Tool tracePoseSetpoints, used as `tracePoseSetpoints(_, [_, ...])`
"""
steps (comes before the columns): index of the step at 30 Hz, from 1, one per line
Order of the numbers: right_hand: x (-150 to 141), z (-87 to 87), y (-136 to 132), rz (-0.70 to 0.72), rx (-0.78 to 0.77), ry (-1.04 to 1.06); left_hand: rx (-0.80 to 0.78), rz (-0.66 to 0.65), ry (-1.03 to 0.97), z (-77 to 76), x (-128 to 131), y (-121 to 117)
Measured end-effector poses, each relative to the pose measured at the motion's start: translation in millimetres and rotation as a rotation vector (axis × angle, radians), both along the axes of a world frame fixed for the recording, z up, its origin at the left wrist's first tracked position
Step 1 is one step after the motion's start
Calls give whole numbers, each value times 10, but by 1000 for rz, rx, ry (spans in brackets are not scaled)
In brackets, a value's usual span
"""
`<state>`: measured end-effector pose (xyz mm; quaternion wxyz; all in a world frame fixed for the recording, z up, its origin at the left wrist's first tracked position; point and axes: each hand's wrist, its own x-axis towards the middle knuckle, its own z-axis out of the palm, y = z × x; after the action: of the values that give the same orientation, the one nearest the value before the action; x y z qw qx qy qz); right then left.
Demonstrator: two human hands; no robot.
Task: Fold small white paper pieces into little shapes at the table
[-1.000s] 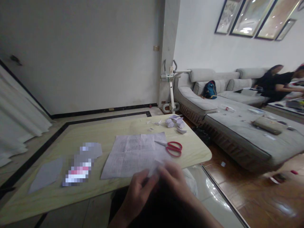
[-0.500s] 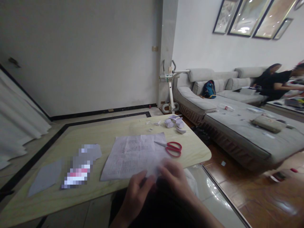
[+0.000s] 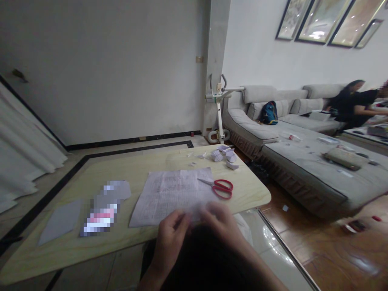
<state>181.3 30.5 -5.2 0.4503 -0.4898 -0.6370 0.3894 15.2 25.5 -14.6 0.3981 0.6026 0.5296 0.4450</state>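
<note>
My left hand (image 3: pixel 173 232) is over the near edge of the table, thumb and fingers pinched together. Close beside it, my right hand (image 3: pixel 222 224) has its fingers curled inward, blurred by motion. A pale, smeared patch shows between the hands; whatever they hold is too unclear to name. Just beyond them a large creased sheet of printed paper (image 3: pixel 169 196) lies flat. Scissors with red handles (image 3: pixel 222 189) rest on its right edge, their blades pointing left. Several folded paper pieces (image 3: pixel 230 156) sit at the far right of the table.
On the pale wooden table (image 3: pixel 100 169) are small paper scraps (image 3: pixel 200 155), a plain sheet (image 3: pixel 60 220) and a pixelated item (image 3: pixel 104 210) at left. A grey sofa (image 3: pixel 303 173) stands to the right, with a backpack (image 3: pixel 269 113) on it. People (image 3: pixel 357 101) are at the far right.
My left hand has shifted slightly up and to the left. My right hand stays close by, its fingers still blurred. The view has turned a little; the paper and scissors lie as before.
</note>
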Motion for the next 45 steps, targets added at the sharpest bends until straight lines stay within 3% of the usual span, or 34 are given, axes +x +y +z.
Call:
tracePoseSetpoints(8, [-24, -28, -12, -53, -40, 89, -33, -105, 5, 74, 37, -49])
tracePoseSetpoints(13, [-11, -48, -9, -40, -21, 46, 26, -91, 41, 85, -3, -71])
tracePoseSetpoints(20, [-35, -49, -38, -41, 33, -9, 97, 24, 23, 88, -5, -70])
tracePoseSetpoints(28, [-61, -100, -55, -33, 31, 14, 40, 173, -174, 55, 34, -39])
tracePoseSetpoints(38, [-48, -52, -45, -70, 53, 29, -38, 50, -173, 73, -60, 25])
tracePoseSetpoints(45, [-41, -42, -70, -88, 14, 91, -79, 33, -222, 130, -49, -9])
